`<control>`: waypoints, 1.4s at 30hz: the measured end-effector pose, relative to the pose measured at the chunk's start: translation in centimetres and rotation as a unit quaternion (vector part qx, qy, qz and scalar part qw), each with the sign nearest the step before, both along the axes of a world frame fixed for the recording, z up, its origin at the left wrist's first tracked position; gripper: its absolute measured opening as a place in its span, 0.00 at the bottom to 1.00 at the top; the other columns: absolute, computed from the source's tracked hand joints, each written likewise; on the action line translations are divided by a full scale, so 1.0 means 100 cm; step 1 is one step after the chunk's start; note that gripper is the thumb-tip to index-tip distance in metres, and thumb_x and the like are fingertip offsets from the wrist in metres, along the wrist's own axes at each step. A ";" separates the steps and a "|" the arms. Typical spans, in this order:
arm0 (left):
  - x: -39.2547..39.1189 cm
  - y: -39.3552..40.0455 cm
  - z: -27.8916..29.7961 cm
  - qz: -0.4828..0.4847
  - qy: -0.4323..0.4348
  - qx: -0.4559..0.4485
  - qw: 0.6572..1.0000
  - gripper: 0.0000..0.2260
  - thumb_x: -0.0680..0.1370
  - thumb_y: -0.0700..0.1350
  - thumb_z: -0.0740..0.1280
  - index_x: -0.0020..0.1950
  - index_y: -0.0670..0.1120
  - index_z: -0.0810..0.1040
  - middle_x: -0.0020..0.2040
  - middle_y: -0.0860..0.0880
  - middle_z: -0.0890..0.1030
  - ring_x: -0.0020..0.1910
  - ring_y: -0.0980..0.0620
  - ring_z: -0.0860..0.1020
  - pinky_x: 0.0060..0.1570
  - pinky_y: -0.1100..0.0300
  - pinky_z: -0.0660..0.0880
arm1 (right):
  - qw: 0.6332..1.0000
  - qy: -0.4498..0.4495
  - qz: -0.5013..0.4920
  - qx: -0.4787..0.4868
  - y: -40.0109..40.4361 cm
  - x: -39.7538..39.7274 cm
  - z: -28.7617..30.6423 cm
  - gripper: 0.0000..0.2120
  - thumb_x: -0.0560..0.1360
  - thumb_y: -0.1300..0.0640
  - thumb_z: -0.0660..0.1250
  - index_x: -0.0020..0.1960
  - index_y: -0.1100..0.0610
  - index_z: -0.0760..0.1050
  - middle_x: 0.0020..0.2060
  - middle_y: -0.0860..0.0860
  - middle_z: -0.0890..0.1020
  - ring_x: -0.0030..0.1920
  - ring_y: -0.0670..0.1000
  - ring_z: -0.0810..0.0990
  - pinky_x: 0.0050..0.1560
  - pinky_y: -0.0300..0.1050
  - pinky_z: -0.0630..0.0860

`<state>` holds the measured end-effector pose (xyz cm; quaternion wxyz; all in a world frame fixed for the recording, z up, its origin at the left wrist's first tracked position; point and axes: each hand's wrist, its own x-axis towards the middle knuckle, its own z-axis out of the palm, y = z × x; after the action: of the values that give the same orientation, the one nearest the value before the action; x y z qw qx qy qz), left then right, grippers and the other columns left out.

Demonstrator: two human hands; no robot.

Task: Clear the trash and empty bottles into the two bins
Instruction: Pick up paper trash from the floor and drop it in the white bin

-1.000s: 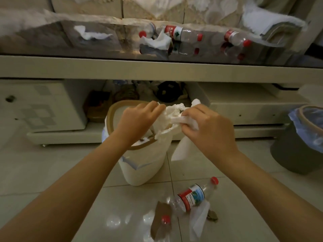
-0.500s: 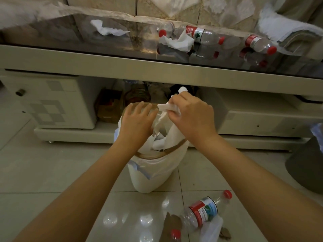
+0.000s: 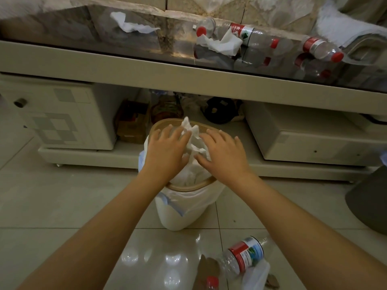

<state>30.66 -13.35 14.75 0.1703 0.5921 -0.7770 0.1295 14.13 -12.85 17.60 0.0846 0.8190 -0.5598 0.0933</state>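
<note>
Head view, my left hand (image 3: 167, 149) and right hand (image 3: 224, 151) flat, fingers straight, pressing tissue wad (image 3: 193, 141) into white bin (image 3: 184, 210), wad's peak pointing up, plastic bottle (image 3: 240, 258) lying slantwise on floor.

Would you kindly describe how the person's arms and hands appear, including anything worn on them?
Both forearms are bare up to the frame edge, with no sleeves in view. The left hand and right hand wear no gloves, rings, watch or bracelet that can be seen.
</note>
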 end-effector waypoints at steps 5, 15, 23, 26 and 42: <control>-0.016 0.011 0.009 -0.020 0.022 0.015 0.999 0.28 0.76 0.58 0.64 0.73 0.49 0.65 0.73 0.46 0.67 0.72 0.43 0.64 0.66 0.45 0.63 | 0.998 -0.027 0.019 -0.052 0.022 -0.017 0.001 0.26 0.75 0.43 0.63 0.70 0.52 0.67 0.67 0.53 0.73 0.68 0.57 0.69 0.64 0.64 0.67; -0.071 0.057 0.014 -0.133 -0.034 -0.064 0.989 0.21 0.75 0.54 0.66 0.65 0.47 0.74 0.61 0.45 0.78 0.57 0.42 0.77 0.52 0.47 0.72 | 0.998 -0.009 0.025 -0.051 0.092 -0.096 -0.009 0.28 0.75 0.42 0.59 0.71 0.55 0.68 0.66 0.54 0.74 0.64 0.56 0.73 0.59 0.55 0.73; -0.130 0.095 -0.016 -0.239 -0.109 0.008 0.965 0.23 0.75 0.54 0.65 0.68 0.47 0.71 0.64 0.44 0.75 0.62 0.42 0.74 0.58 0.45 0.69 | 0.999 0.022 -0.022 0.019 0.175 -0.181 -0.046 0.29 0.74 0.42 0.56 0.71 0.55 0.66 0.67 0.56 0.73 0.64 0.57 0.73 0.60 0.56 0.72; -0.153 0.106 -0.035 -0.277 -0.126 0.035 0.952 0.23 0.74 0.53 0.68 0.67 0.46 0.71 0.63 0.43 0.76 0.60 0.41 0.75 0.56 0.46 0.70 | 0.998 0.021 -0.039 0.037 0.202 -0.207 -0.064 0.28 0.74 0.43 0.57 0.70 0.55 0.68 0.67 0.56 0.73 0.64 0.58 0.73 0.59 0.56 0.72; -0.235 0.158 -0.163 -0.331 -0.183 0.240 0.894 0.27 0.76 0.58 0.64 0.72 0.48 0.64 0.67 0.46 0.71 0.63 0.44 0.72 0.60 0.50 0.69 | 0.970 0.015 -0.146 0.196 0.298 -0.293 -0.157 0.28 0.75 0.42 0.55 0.71 0.54 0.68 0.71 0.57 0.68 0.67 0.61 0.70 0.62 0.62 0.69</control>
<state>7.19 2.50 -1.60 -0.0894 0.2888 -0.9530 -0.0184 -15.16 16.96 1.92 -0.0566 0.7302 -0.6795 -0.0438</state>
